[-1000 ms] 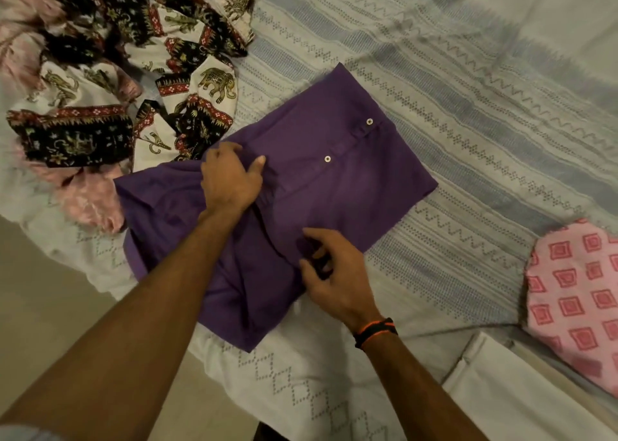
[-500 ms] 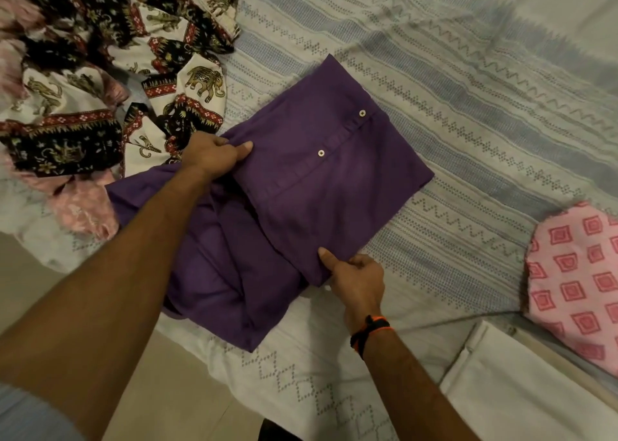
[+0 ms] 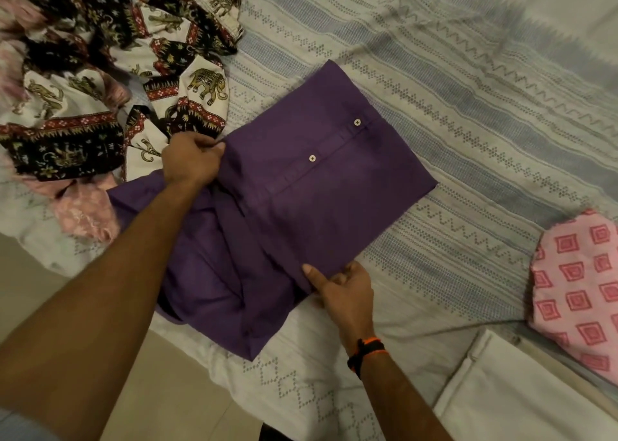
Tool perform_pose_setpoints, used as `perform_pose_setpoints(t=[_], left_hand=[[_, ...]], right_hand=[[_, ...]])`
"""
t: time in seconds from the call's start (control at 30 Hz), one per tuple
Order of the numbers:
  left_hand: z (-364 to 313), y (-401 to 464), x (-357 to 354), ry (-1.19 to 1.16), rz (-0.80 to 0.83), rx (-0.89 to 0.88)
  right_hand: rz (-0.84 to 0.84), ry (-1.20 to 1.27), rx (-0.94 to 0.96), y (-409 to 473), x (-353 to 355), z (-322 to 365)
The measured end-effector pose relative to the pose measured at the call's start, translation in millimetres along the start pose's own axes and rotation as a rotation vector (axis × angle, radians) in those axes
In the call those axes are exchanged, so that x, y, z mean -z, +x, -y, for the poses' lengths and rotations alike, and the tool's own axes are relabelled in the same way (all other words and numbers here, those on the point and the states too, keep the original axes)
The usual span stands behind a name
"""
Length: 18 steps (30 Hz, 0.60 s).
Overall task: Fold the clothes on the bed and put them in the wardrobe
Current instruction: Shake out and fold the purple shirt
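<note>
A bed [image 3: 468, 82] with striped, patterned sheet stands on beige floor [image 3: 20, 273].

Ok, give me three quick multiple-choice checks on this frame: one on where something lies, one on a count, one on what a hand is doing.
1. Where does the elephant-print cloth lie relative to the purple shirt?
A. Up and to the left
B. On top of it
C. Down and to the right

2. How many white buttons show on the shirt's placket?
A. None
B. Two
C. Five

3. What is the left hand doing?
A. Resting flat on the bed sheet
B. Holding the pink patterned cloth
C. Pinching the shirt's folded edge

Answers: 1 A, the print cloth sits at the upper left corner; 2 B, two buttons show on the placket; 3 C, its fingers curl round the shirt's fold.
</note>
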<state>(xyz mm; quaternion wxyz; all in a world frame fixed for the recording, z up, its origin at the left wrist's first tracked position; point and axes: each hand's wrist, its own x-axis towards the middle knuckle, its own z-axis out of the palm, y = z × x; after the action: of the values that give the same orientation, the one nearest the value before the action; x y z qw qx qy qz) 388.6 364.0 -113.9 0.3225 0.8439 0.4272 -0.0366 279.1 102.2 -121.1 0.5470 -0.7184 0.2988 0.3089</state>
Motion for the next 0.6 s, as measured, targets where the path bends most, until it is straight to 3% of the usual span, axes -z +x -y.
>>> perform_pose_setpoints(t=[0.07,0.13,0.2,0.27,0.33,0.43,0.6], left_hand=[[-1.8,-9.3,-6.3,0.098,-0.101,-0.083],[-6.8,-23.4,-15.0,0.165,-0.204,-0.28],[-14.5,-42.9,-28.9,0.104,-0.154,-0.536],[-21.8,-61.9,-47.0,0.1,-0.046,-0.705],[-24.0,-74.9,-66.7,0.226,0.03,-0.714],[-19.4,-81.6,-90.4,0.409,0.026,-0.589],[7.0,-73.7,-108.0,0.488,0.039,-0.466]], right_hand=[[-0.095,-0.318,0.041,0.7,1.9,0.5],[-0.295,-0.469,0.117,-1.3,5.9,8.0],[-0.471,-0.468,0.314,1.4,9.9,13.9],[-0.511,-0.543,0.585,12.6,12.8,19.4],[-0.48,-0.656,0.776,29.3,13.9,28.4],[-0.416,-0.803,0.954,61.0,13.0,51.4],[-0.267,-1.131,1.066,124.9,18.9,82.6]])
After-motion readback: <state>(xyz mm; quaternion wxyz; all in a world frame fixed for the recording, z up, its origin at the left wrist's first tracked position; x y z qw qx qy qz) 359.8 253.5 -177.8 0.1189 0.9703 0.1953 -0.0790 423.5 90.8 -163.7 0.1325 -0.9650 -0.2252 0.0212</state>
